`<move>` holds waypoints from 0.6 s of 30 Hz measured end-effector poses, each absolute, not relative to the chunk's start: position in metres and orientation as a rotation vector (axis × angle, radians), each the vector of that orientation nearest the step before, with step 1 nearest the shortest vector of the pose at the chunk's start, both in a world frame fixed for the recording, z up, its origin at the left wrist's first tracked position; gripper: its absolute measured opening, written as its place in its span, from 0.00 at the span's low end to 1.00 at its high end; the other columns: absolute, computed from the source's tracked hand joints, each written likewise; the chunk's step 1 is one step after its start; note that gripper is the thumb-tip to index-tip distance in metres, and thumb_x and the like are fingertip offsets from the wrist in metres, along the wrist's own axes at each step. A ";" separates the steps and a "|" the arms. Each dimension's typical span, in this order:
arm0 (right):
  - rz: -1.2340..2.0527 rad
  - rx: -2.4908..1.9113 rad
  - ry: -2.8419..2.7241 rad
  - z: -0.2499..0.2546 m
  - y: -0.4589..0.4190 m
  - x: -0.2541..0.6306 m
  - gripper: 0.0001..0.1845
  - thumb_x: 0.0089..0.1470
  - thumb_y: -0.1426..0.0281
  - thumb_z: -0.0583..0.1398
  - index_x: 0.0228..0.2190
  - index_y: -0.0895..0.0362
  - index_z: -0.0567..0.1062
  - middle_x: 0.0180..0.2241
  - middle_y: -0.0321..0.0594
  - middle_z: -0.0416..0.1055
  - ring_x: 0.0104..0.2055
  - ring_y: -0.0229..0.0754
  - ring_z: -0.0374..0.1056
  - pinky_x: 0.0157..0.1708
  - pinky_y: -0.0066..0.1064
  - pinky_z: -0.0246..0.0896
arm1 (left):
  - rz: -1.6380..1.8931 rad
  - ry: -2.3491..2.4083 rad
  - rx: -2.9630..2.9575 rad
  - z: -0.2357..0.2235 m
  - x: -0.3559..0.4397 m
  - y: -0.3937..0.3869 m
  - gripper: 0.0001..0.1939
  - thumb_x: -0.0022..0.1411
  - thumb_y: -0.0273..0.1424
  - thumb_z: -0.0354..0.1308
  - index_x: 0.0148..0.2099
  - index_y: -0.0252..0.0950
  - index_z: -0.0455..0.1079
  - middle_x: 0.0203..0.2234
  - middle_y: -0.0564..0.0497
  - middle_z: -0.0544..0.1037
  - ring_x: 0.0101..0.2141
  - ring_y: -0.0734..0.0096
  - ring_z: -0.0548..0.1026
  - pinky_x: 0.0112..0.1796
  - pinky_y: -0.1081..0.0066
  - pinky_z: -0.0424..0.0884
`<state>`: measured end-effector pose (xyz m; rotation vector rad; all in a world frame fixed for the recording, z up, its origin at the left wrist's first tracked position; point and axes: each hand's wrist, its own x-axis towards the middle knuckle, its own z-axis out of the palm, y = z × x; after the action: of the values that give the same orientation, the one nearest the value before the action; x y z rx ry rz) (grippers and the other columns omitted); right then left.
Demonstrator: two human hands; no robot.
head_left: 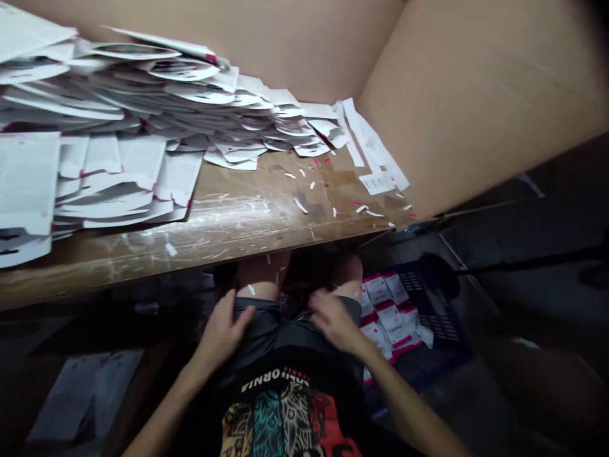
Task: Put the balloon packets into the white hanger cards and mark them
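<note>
My left hand (227, 327) rests on or just above the dark shorts (266, 324) over my left thigh, thumb apart from the fingers, with nothing in it. Over the other thigh, my right hand (335, 320) is held loosely with its fingers apart and slightly blurred; it too holds nothing visible. In front of both hands is the worn brown table (247, 203). Stacks of flat white packets (190, 108) with pink marks overlap along its back and left side, and a smaller row of packets (128, 171) lies nearer the front.
Paper scraps (301, 205) and white strips (364, 139) litter the table's right end. Large cardboard walls (457, 95) rise behind and to the right. Below right, a dark blue crate (432, 304) holds white-and-pink packs (392, 320). A carton (90, 393) with white sheets stands lower left.
</note>
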<state>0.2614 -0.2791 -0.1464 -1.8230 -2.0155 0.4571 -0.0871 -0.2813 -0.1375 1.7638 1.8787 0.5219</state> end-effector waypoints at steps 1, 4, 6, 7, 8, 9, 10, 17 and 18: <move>0.568 -1.668 -2.102 -0.151 -0.287 0.252 0.23 0.65 0.51 0.59 0.49 0.52 0.83 0.50 0.50 0.80 0.56 0.55 0.74 0.59 0.47 0.67 | 0.434 1.850 1.950 -0.128 -0.064 -0.272 0.38 0.67 0.52 0.56 0.68 0.31 0.67 0.60 0.32 0.75 0.57 0.41 0.75 0.56 0.48 0.71; 0.698 -1.483 -2.029 -0.154 -0.291 0.253 0.22 0.69 0.56 0.56 0.55 0.53 0.81 0.57 0.49 0.77 0.61 0.54 0.72 0.65 0.49 0.62 | 0.238 1.436 2.418 -0.108 -0.012 -0.253 0.25 0.70 0.40 0.60 0.67 0.41 0.71 0.68 0.37 0.69 0.67 0.37 0.65 0.66 0.37 0.56; 0.635 -1.672 -1.702 -0.154 -0.287 0.280 0.22 0.70 0.59 0.54 0.51 0.55 0.82 0.53 0.51 0.80 0.56 0.54 0.75 0.61 0.48 0.66 | 0.137 0.993 2.436 -0.105 0.007 -0.246 0.20 0.73 0.35 0.57 0.64 0.45 0.73 0.64 0.44 0.75 0.65 0.50 0.70 0.67 0.47 0.58; 0.607 -1.762 -1.532 -0.154 -0.287 0.296 0.21 0.70 0.59 0.53 0.48 0.56 0.83 0.48 0.51 0.82 0.51 0.53 0.77 0.56 0.46 0.69 | 0.099 0.850 2.355 -0.106 0.014 -0.243 0.19 0.74 0.34 0.54 0.63 0.45 0.73 0.61 0.46 0.78 0.61 0.56 0.75 0.65 0.54 0.63; 0.598 -1.822 -1.396 -0.156 -0.288 0.312 0.21 0.69 0.59 0.54 0.45 0.57 0.83 0.44 0.50 0.83 0.47 0.52 0.78 0.52 0.44 0.71 | 0.072 0.788 2.256 -0.109 0.020 -0.241 0.19 0.75 0.34 0.52 0.63 0.43 0.73 0.58 0.46 0.80 0.57 0.60 0.78 0.62 0.60 0.67; 0.611 -1.858 -1.305 -0.159 -0.291 0.326 0.21 0.68 0.58 0.55 0.43 0.57 0.83 0.41 0.49 0.83 0.44 0.51 0.78 0.48 0.42 0.72 | 0.051 0.808 2.164 -0.114 0.025 -0.240 0.19 0.76 0.34 0.50 0.64 0.41 0.72 0.57 0.45 0.81 0.54 0.61 0.79 0.58 0.64 0.70; 0.641 -1.874 -1.254 -0.163 -0.296 0.336 0.20 0.68 0.57 0.56 0.41 0.57 0.82 0.39 0.48 0.83 0.41 0.51 0.78 0.46 0.41 0.71 | 0.022 0.873 2.092 -0.120 0.031 -0.240 0.20 0.76 0.36 0.50 0.65 0.39 0.71 0.57 0.43 0.80 0.54 0.60 0.80 0.56 0.64 0.72; 0.651 -1.938 -1.387 -0.191 -0.317 0.302 0.18 0.69 0.62 0.54 0.35 0.55 0.80 0.38 0.46 0.80 0.43 0.51 0.73 0.46 0.38 0.65 | -0.570 0.960 1.785 -0.165 0.047 -0.240 0.42 0.62 0.58 0.60 0.68 0.34 0.66 0.57 0.32 0.79 0.56 0.41 0.78 0.54 0.55 0.72; 0.607 -1.981 -1.438 -0.193 -0.311 0.292 0.17 0.68 0.65 0.54 0.33 0.54 0.80 0.37 0.46 0.79 0.44 0.51 0.72 0.47 0.38 0.62 | -0.509 0.979 1.797 -0.171 0.044 -0.238 0.43 0.59 0.58 0.63 0.67 0.36 0.67 0.58 0.34 0.78 0.58 0.42 0.76 0.56 0.55 0.71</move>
<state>0.2924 -0.3107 -0.1928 -1.9813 -1.4376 0.6073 0.0443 -0.2384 -0.1705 1.7973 0.9795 -0.5085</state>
